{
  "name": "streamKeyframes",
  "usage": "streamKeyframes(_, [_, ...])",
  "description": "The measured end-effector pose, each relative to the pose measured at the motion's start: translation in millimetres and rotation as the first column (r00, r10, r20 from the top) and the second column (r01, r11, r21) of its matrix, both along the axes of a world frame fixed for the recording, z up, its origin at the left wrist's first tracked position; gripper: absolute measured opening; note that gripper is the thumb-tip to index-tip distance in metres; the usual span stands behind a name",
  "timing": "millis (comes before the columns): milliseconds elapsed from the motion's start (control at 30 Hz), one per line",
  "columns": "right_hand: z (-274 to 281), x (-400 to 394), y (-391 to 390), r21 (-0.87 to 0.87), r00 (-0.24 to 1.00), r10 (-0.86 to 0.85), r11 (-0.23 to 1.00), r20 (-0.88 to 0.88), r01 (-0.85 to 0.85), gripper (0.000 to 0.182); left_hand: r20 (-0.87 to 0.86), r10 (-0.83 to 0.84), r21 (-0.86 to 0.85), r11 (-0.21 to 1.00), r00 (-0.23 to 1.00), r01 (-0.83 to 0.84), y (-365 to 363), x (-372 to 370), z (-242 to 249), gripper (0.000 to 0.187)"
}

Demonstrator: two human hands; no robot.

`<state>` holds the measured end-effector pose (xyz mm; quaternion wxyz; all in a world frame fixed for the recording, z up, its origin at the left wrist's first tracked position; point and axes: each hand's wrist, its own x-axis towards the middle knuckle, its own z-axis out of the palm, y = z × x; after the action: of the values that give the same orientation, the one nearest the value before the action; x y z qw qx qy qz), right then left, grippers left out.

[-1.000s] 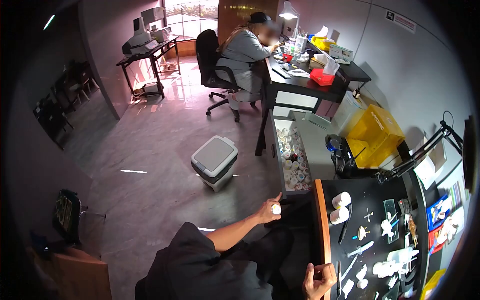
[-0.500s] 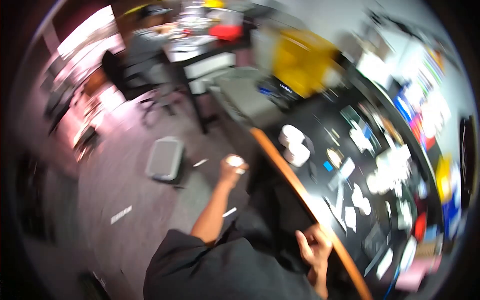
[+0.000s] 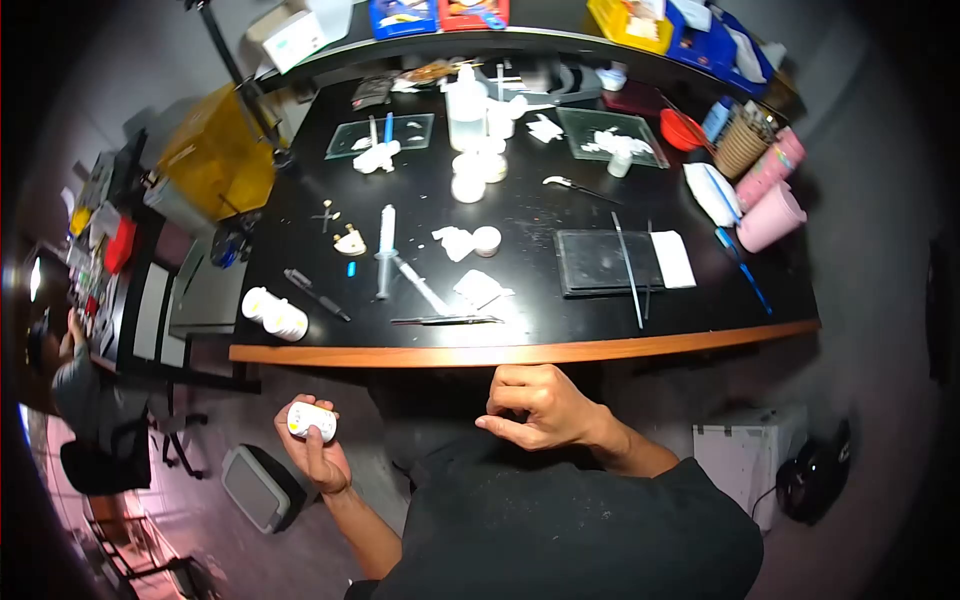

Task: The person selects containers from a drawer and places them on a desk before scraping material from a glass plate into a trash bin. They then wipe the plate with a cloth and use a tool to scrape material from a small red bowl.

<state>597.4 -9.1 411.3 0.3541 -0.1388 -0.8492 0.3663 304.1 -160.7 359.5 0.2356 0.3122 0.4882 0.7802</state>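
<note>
My left hand is wrapped around a small white jar with yellow marks on its label, in front of the table and below its edge. My right hand hangs just before the wooden edge, its fingers curled in and nothing visible in them. Two similar white jars lie side by side at the table's near left corner. Beyond my hands, a black pen, syringes, tweezers and crumpled white tissue rest on the black table.
A dental cast piece sits at left. Glass slabs, a clear pump bottle, a black pad, a pink cup and a blue brush occupy the table. A person sits at another desk, far left.
My view has swung right from the room and floor to face the table. The white jar stays in my left hand. My right hand's fingers have curled in more.
</note>
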Motion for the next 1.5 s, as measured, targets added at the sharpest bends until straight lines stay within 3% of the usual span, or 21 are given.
streamKeyframes(33, [2,8,2,0.008,1.000,-0.002,1.000,0.001,0.002,0.020,-0.071,-0.041,-0.012,0.999,0.997,0.041,8,6,6,0.045])
streamKeyframes(67, [14,19,0,-0.087,0.993,-0.014,0.996,0.114,0.024,0.016,-0.141,-0.079,-0.026,0.997,0.987,0.076,16,11,11,0.047])
streamKeyframes(167, [25,48,7,-0.105,0.996,-0.050,0.993,0.073,0.058,0.014,-0.368,-0.095,-0.081,0.994,0.925,0.070,40,22,21,0.050])
streamKeyframes(300, [40,81,15,-0.154,0.986,-0.164,0.974,0.044,0.169,0.012,-0.331,-0.216,-0.082,0.976,0.919,0.200,69,47,43,0.053])
streamKeyframes(400, [39,92,21,-0.145,0.964,-0.265,0.955,-0.020,0.259,0.010,-0.437,-0.275,-0.145,0.961,0.856,0.235,94,65,62,0.047])
streamKeyframes(500, [35,95,27,-0.169,0.946,-0.325,0.931,0.020,0.323,0.011,-0.553,-0.240,-0.213,0.967,0.798,0.143,114,72,78,0.043])
streamKeyframes(533, [34,94,28,-0.162,0.941,-0.338,0.928,0.020,0.336,0.012,-0.640,-0.170,-0.184,0.981,0.750,0.065,120,66,84,0.042])
streamKeyframes(633, [43,105,35,-0.142,0.947,-0.317,0.936,0.054,0.322,0.010,-0.691,-0.005,-0.113,0.988,0.722,-0.102,145,43,100,0.039])
streamKeyframes(700, [53,116,41,-0.114,0.933,-0.349,0.927,0.087,0.357,0.010,-0.730,0.010,-0.124,0.981,0.684,-0.147,156,19,110,0.040])
streamKeyframes(833, [69,140,55,-0.037,0.882,-0.459,0.885,0.102,0.465,0.011,-0.777,-0.015,-0.206,0.951,0.629,-0.232,174,-21,119,0.041])
streamKeyframes(900, [75,148,64,0.024,0.865,-0.496,0.868,0.077,0.496,0.011,-0.850,-0.037,-0.244,0.911,0.525,-0.332,185,-34,120,0.039])
streamKeyframes(1033, [89,166,79,0.062,0.817,-0.533,0.843,0.219,0.534,0.010,-0.909,-0.132,-0.321,0.825,0.395,-0.465,209,-51,116,0.037])
streamKeyframes(1167, [91,185,100,0.062,0.769,-0.520,0.841,0.372,0.538,0.015,-0.906,-0.202,-0.372,0.797,0.371,-0.476,227,-58,110,0.036])
streamKeyframes(1500, [69,213,147,0.066,0.648,-0.660,0.718,0.380,0.693,0.014,-0.915,-0.235,-0.372,0.803,0.327,-0.465,257,-60,126,0.037])
